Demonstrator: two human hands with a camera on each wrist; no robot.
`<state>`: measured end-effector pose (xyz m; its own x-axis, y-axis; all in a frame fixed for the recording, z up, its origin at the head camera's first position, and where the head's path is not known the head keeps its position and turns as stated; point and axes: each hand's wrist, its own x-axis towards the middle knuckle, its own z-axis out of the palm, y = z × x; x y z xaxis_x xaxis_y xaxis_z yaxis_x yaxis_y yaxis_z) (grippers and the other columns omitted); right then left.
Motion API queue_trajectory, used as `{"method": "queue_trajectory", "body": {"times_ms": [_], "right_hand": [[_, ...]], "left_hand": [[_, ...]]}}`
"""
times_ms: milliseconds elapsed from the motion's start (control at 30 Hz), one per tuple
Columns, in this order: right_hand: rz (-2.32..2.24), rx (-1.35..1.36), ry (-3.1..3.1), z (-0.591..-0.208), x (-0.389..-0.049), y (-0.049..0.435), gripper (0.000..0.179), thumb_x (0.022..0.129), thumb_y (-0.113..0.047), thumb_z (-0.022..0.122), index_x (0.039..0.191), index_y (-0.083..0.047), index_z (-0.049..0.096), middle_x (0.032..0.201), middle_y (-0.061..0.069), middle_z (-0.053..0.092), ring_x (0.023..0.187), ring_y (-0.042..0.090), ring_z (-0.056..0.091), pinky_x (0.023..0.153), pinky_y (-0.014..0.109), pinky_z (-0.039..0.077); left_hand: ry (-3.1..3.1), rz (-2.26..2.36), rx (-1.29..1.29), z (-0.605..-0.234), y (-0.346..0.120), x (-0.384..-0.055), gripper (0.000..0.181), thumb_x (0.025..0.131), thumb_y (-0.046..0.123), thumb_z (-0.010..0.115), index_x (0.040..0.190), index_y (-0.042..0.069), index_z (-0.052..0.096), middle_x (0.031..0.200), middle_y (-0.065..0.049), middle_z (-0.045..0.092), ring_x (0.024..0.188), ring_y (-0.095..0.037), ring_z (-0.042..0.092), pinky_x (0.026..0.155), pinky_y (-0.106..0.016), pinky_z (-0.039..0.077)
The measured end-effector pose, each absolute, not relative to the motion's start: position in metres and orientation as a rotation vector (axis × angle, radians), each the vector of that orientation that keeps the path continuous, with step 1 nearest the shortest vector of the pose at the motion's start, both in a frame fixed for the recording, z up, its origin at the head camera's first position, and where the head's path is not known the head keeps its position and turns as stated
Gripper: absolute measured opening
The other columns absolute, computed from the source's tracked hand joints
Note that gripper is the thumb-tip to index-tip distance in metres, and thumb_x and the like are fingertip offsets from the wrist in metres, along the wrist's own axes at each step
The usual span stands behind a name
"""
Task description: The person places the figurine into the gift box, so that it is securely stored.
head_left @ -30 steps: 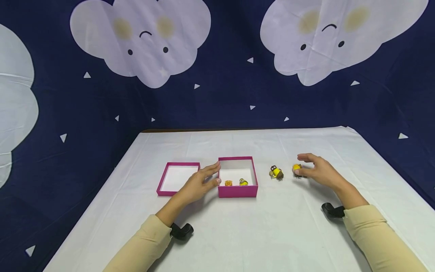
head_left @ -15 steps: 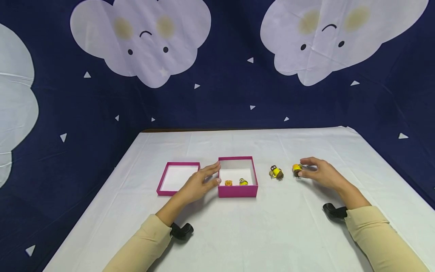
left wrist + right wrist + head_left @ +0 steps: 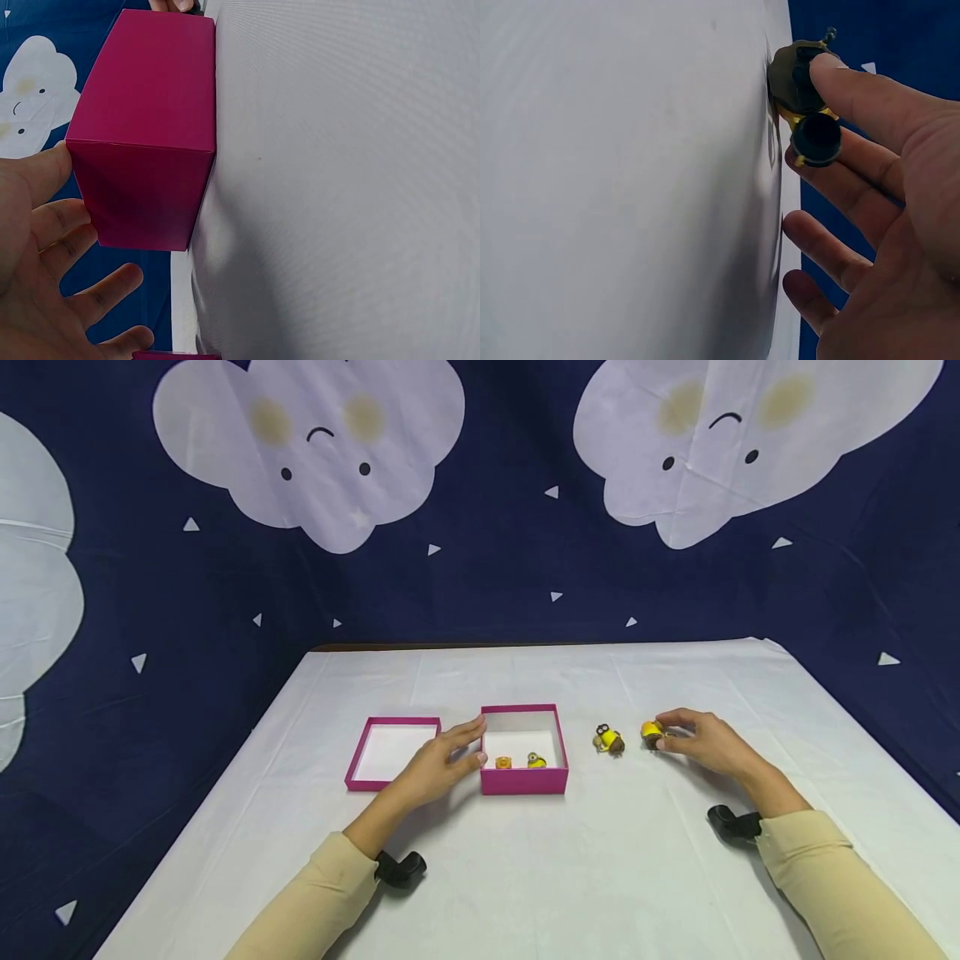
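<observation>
In the head view my right hand [image 3: 705,742] pinches a yellow-and-brown minion figurine [image 3: 650,735] between thumb and fingers, at the table's right. The right wrist view shows the thumb on the figurine's dark brown side [image 3: 787,79], with the other fingers spread below. My left hand [image 3: 438,767] touches the left side of an open magenta box [image 3: 525,782], its fingers fairly straight. Thumb and fingertips meet the box wall [image 3: 146,195] in the left wrist view. Inside the box lie a small orange figurine [image 3: 503,762] and a one-eyed yellow minion [image 3: 536,761].
Another yellow-and-brown minion figurine [image 3: 609,740] lies between the box and my right hand. A shallow magenta-rimmed lid [image 3: 360,752], white inside, lies left of the box, partly behind my left hand. All rest on a white-covered table [image 3: 585,877] before a dark blue cloud-print curtain [image 3: 495,593].
My right thumb and fingers have come together on the figurine, which has shifted slightly left with the hand. The left hand and box stay in place.
</observation>
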<state>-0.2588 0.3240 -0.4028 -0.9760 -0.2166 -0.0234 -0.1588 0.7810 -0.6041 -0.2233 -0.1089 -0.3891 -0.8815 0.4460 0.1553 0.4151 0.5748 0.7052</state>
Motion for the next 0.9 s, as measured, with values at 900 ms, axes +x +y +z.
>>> {"method": "queue_trajectory", "body": {"times_ms": [900], "right_hand": [[-1.028,-0.330,2.861,-0.407,-0.265,0.308,0.064,0.086,-0.043,0.066,0.135,-0.006,0.049,0.139,0.025,0.048,0.135,0.049,0.030,0.106,0.065,0.026]], "left_hand": [[2.769,1.196,0.740,-0.388,-0.108,-0.221,0.055,0.093,0.032,0.059,0.141,0.012,0.043,0.153,0.007,0.034,0.142,-0.020,0.031,0.115,-0.045,0.030]]}}
